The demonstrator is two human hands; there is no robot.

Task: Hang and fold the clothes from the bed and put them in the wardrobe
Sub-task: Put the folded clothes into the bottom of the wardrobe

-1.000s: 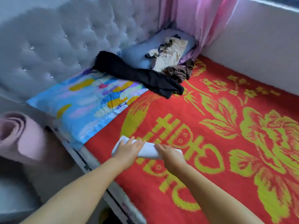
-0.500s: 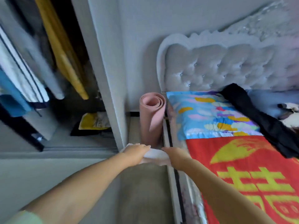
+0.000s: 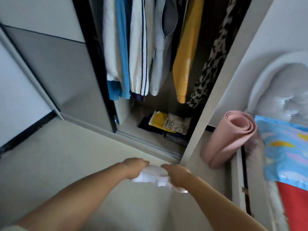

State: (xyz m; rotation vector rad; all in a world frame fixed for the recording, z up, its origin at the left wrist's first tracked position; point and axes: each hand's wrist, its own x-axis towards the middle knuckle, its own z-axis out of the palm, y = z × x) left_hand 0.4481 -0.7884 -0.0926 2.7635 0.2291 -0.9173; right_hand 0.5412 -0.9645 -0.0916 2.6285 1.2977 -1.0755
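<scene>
Carrying folded white garment (image 3: 154, 176) low before open wardrobe (image 3: 198, 117); left hand (image 3: 135, 165), right hand (image 3: 175, 172) fingers curled round ends. Soft, light, floppy; support both ends or fold slumps.

white garment (image 3: 150, 176): soft cloth | mat (image 3: 233, 137): matt pink foam | wardrobe door (image 3: 55, 69): smooth grey panel

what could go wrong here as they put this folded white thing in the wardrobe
1. The white folded garment is pinched only at its ends by the left hand and right hand; its lower edge sags, so the fold may come undone.
2. The wardrobe floor already holds a loose pile of folded clothes; setting it on top could topple or muss that pile.
3. The hanging clothes reach low and may brush the garment on the way in.
</scene>
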